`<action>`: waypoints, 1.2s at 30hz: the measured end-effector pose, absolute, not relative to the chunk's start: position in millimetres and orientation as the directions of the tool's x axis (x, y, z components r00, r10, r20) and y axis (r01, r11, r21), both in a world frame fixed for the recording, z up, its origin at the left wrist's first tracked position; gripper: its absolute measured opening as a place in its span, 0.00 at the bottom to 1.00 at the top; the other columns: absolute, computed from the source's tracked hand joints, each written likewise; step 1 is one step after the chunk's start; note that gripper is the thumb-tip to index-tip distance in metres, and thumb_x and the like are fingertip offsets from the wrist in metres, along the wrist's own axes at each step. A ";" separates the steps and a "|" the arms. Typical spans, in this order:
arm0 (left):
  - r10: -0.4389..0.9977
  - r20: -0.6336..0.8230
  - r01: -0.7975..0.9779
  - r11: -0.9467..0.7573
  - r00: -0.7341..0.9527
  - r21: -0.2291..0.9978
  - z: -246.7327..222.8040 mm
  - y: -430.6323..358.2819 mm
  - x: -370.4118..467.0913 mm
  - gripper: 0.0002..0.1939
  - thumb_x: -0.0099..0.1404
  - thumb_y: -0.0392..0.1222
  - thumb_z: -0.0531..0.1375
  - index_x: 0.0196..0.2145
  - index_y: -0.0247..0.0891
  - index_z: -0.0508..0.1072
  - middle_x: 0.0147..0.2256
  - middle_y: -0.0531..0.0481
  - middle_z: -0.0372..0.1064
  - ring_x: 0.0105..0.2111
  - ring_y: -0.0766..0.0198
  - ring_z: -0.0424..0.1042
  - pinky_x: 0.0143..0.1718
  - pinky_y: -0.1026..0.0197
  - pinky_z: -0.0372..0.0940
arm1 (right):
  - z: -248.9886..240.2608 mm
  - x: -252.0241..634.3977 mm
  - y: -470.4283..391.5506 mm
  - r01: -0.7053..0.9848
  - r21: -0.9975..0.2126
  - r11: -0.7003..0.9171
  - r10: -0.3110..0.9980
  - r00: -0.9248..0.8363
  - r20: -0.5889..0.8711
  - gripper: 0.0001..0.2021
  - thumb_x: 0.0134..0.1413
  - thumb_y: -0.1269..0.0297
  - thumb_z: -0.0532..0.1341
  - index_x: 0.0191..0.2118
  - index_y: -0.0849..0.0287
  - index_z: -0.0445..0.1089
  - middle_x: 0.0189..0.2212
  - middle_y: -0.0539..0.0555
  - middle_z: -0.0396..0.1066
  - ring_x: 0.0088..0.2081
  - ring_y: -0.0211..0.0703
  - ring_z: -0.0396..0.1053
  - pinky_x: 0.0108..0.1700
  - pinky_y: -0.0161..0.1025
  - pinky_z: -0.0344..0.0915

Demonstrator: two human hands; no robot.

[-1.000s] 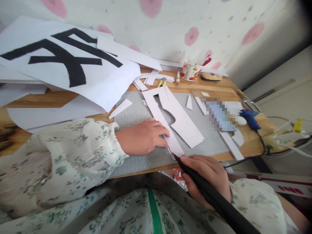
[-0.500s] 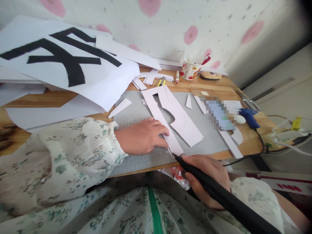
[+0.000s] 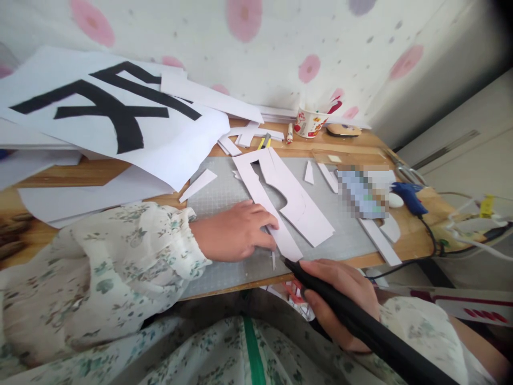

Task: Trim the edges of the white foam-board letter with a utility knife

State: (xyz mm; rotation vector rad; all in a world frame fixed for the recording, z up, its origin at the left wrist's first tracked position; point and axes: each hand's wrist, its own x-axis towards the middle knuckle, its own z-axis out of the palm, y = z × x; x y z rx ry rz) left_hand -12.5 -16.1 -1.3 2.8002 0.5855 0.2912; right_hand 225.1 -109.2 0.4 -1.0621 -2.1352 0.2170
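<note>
In the head view, a white board [image 3: 308, 214] with a long, curved gap cut into it is seen lying flat on a grey cutting mat [image 3: 240, 272], which is laid on the wooden surface [image 3: 419, 235]. The narrow side of the board is touched by the left hand [image 3: 236, 231]; its fingers are bent, and its grip is rather wide, with nothing closed inside it. By the right hand [image 3: 340, 299] a black tool [image 3: 360, 323] is held in a closed grip, like a pen. Its tip is pointed at the near end of the narrow side; whether the board is touched by it cannot be told. Just beside the tip, a thin white strip [image 3: 274, 260] is seen on the mat. Farther away, a paper sheet [image 3: 172, 133] with black shapes is placed at the left, a paper cup [image 3: 310, 124] near the wall, and a blue glue gun [image 3: 411, 198] at the right.
</note>
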 end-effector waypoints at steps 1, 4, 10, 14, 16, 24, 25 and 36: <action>0.414 0.145 0.358 -0.883 0.899 0.302 -1.8 -15.5 -12.9 0.20 0.59 0.28 0.56 0.44 0.48 0.77 0.52 0.46 0.67 0.51 0.53 0.64 0.54 0.49 0.56 | 0.3 224.8 -108.4 0.627 -0.443 0.641 0.750 -0.386 0.538 0.13 0.49 0.70 0.59 0.43 0.55 0.70 0.30 0.53 0.78 0.29 0.43 0.77 0.31 0.35 0.74; 0.408 0.161 0.341 -0.882 0.899 0.326 -3.6 -13.3 -14.1 0.20 0.59 0.27 0.55 0.42 0.46 0.78 0.52 0.46 0.67 0.51 0.53 0.64 0.54 0.49 0.57 | -0.3 223.3 -105.3 0.629 -0.457 0.628 0.759 -0.366 0.539 0.12 0.50 0.69 0.59 0.42 0.56 0.70 0.28 0.52 0.77 0.28 0.43 0.77 0.27 0.33 0.73; 0.394 0.211 0.298 -0.878 0.895 0.376 -7.8 -9.0 -16.6 0.16 0.59 0.28 0.55 0.37 0.44 0.79 0.51 0.46 0.69 0.50 0.54 0.66 0.54 0.48 0.58 | -4.4 220.1 -99.9 0.637 -0.490 0.594 0.785 -0.326 0.527 0.12 0.49 0.69 0.60 0.42 0.56 0.72 0.29 0.53 0.78 0.28 0.43 0.77 0.28 0.33 0.73; 0.390 0.180 0.294 -0.867 0.903 0.402 -4.5 -7.2 -17.7 0.16 0.58 0.27 0.56 0.34 0.42 0.79 0.52 0.46 0.69 0.51 0.54 0.66 0.55 0.48 0.58 | -6.4 219.6 -98.5 0.618 -0.506 0.602 0.783 -0.331 0.527 0.12 0.49 0.70 0.61 0.42 0.57 0.72 0.29 0.53 0.78 0.28 0.42 0.77 0.29 0.32 0.73; 0.388 0.159 0.295 -0.860 0.908 0.416 -2.2 -6.4 -18.0 0.15 0.57 0.26 0.56 0.32 0.41 0.79 0.53 0.46 0.70 0.52 0.53 0.66 0.56 0.47 0.57 | -7.1 220.0 -97.9 0.603 -0.522 0.603 0.785 -0.333 0.522 0.13 0.48 0.70 0.61 0.42 0.57 0.72 0.29 0.52 0.78 0.28 0.42 0.77 0.29 0.32 0.73; 0.452 0.278 0.298 -0.838 0.848 0.456 -8.8 1.0 -21.1 0.18 0.57 0.24 0.51 0.33 0.40 0.77 0.44 0.48 0.75 0.45 0.59 0.71 0.52 0.53 0.61 | -8.7 218.4 -89.9 0.561 -0.566 0.604 0.797 -0.398 0.455 0.15 0.50 0.72 0.60 0.46 0.56 0.69 0.30 0.52 0.76 0.28 0.40 0.74 0.30 0.33 0.71; 0.475 0.296 0.322 -0.837 0.829 0.442 -10.0 1.6 -21.5 0.18 0.58 0.24 0.51 0.35 0.39 0.77 0.43 0.47 0.75 0.44 0.59 0.71 0.52 0.54 0.62 | -8.7 217.8 -88.7 0.555 -0.566 0.609 0.793 -0.409 0.452 0.16 0.51 0.72 0.59 0.47 0.56 0.68 0.30 0.52 0.76 0.28 0.40 0.74 0.30 0.33 0.71; 0.893 0.171 0.794 -0.449 0.416 0.410 -13.8 -6.9 -19.5 0.17 0.61 0.37 0.59 0.48 0.37 0.73 0.39 0.44 0.73 0.40 0.55 0.71 0.45 0.53 0.65 | -21.6 212.5 -77.7 0.551 -0.665 0.503 0.851 -0.182 0.493 0.13 0.54 0.59 0.61 0.46 0.50 0.73 0.40 0.51 0.79 0.38 0.45 0.78 0.37 0.31 0.75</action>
